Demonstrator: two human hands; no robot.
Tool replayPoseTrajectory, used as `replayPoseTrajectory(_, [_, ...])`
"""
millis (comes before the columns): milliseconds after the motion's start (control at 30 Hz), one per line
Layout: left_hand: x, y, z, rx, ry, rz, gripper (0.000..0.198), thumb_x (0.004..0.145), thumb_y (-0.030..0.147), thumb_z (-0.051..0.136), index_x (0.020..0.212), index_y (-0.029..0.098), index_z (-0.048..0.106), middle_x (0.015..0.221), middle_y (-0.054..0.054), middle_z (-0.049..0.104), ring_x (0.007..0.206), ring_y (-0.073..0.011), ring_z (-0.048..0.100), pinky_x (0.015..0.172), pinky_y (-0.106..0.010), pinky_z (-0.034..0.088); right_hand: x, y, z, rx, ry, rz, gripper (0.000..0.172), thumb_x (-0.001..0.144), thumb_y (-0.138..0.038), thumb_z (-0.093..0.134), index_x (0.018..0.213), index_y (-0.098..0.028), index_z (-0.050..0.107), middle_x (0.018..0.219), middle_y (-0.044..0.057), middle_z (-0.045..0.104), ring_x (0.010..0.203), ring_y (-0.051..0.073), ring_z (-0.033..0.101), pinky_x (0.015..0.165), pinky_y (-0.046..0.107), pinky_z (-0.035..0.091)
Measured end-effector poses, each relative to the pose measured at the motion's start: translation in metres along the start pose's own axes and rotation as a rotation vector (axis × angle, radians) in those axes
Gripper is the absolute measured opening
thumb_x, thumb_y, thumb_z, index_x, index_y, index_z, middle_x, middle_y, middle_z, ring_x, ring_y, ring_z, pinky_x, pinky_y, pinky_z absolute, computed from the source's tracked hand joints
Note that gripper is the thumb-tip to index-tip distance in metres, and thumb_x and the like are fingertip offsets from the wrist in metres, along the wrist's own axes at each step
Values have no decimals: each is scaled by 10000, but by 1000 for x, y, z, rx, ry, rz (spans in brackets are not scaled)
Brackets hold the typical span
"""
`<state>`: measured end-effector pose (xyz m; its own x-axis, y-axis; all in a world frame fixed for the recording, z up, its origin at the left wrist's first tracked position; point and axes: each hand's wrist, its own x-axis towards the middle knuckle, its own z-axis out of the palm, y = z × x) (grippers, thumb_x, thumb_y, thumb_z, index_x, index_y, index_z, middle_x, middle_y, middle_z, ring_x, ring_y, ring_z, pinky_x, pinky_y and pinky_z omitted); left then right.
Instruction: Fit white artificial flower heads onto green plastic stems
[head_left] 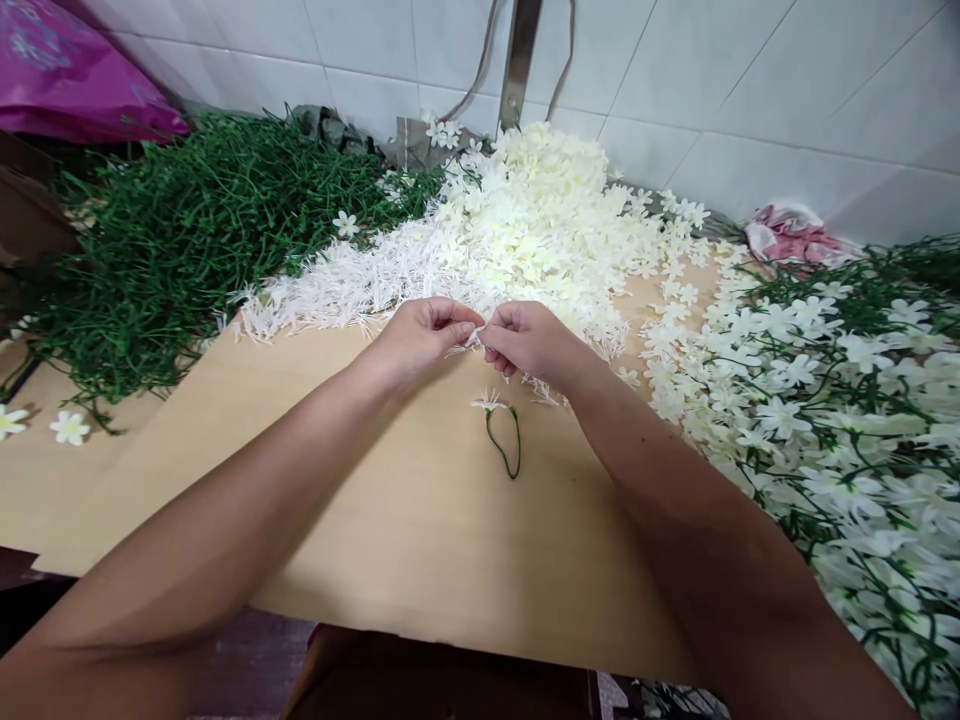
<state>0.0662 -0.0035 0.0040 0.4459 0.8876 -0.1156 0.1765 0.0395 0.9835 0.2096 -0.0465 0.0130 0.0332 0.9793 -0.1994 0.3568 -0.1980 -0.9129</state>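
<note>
Table (pixel 420 530): loaded at back and right

Green stems (pixel 202 220) are covering the back left; white filaments (pixel 360 270) and pale blossoms (pixel 547 190) are piling up centrally behind; stemmed flowers (pixel 840 410) are crowding the right. One tufted stem (pixel 517 460) is lying bent, mid-table.

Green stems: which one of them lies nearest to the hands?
The bent stem alone on the board, with a white tuft at one end; the others lie farther away, mostly in the left heap and right heap.

No text can be read; pale markings (pixel 36 42) on the magenta bag (pixel 82 85) are unclear.
</note>
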Motion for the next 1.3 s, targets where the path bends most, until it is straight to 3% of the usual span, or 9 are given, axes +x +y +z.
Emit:
replayPoseTrajectory(167, [1, 1, -5, -55, 14, -1, 66, 680, 119, 665, 746, 115, 657, 641, 13, 629, 600, -73, 535, 647, -228, 415, 5, 11, 7, 7, 84, -236, 174, 733, -141, 575, 607, -187, 464, 517, -47, 498, 465, 55, 430, 423, 196, 330])
replayPoseTrajectory(433, [3, 2, -20, -354, -10, -89, 223, 583, 221, 794, 678, 140, 609, 582, 21, 604, 554, -66, 547, 576, -204, 415, 5, 8, 11, 224, 108, -430, 238, 693, -157, 680, 847, -202, 504, 712, -50, 520, 600, 56, 499, 582, 205, 446])
replayPoseTrajectory(533, [0, 6, -18, -381, -27, -99, 227, 603, 236, 789, 659, 145, 588, 555, 28, 576, 535, -60, 527, 559, -199, 401, 4, 6, 7, 244, 64, -441, 316, 677, -261, 733, 912, -214, 527, 715, -48, 526, 597, 64, 501, 566, 211, 446])
replayPoseTrajectory(667, [-3, 8, -15, -397, -41, -108, 223, 629, 234, 774, 659, 151, 570, 550, 39, 557, 529, -56, 522, 566, -195, 404, 2, 4, 5, 242, 33, -446, 345, 651, -422, 759, 811, -210, 539, 719, -34, 530, 639, 78, 531, 573, 219, 457])
replayPoseTrajectory(867, [-2, 3, -10, -379, -74, -52, 197, 688, 210, 708, 629, 154, 529, 548, 39, 545, 524, -51, 505, 553, -186, 396, -2, 0, 12, 299, 7, -447, 420, 591, -473, 788, 761, -212, 505, 683, -42, 544, 616, 81, 565, 581, 227, 480])
replayPoseTrajectory(1100, [-8, 9, 1, -296, 17, -46, 181, 701, 134, 633, 601, 160, 484, 515, 51, 478, 490, -48, 442, 533, -194, 355, -5, -2, 18, 252, 92, -442, 304, 702, -407, 725, 719, -220, 485, 646, -40, 549, 608, 92, 571, 600, 249, 490])
replayPoseTrajectory(1300, [-8, 11, 3, -248, -13, -26, 170, 749, 157, 561, 617, 164, 454, 541, 38, 466, 503, -56, 445, 551, -205, 359, -4, -2, 7, 196, 101, -510, 177, 759, -216, 673, 714, -202, 502, 634, -43, 537, 584, 75, 530, 583, 233, 458])
